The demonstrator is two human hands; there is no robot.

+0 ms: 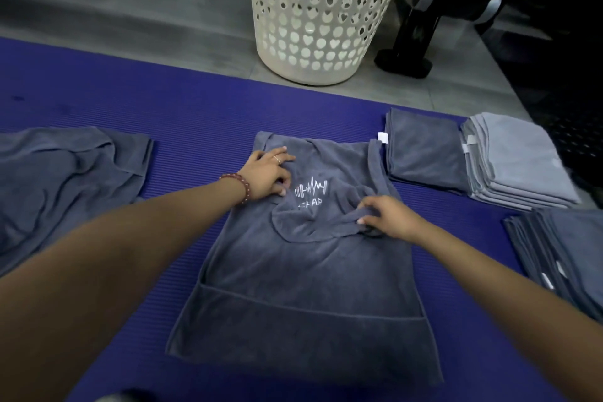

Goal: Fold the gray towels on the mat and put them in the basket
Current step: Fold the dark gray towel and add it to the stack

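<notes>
A gray towel [303, 271] lies on the blue mat [130, 101]. The left hand [266, 173] grips its cloth with bent fingers by the white logo [311, 191]. The right hand [390, 219] pinches a bunched fold. The basket [326, 10] stands behind the towel. Folded stacks [509, 160] sit to its right, and a loose pile [65, 179] to its left.

Towels across the mat [195, 114], basket [323, 10] behind it.
A spread towel [303, 271] lies in the middle, a rumpled towel [65, 179] to its left, folded stacks [515, 160] to its right.
</notes>
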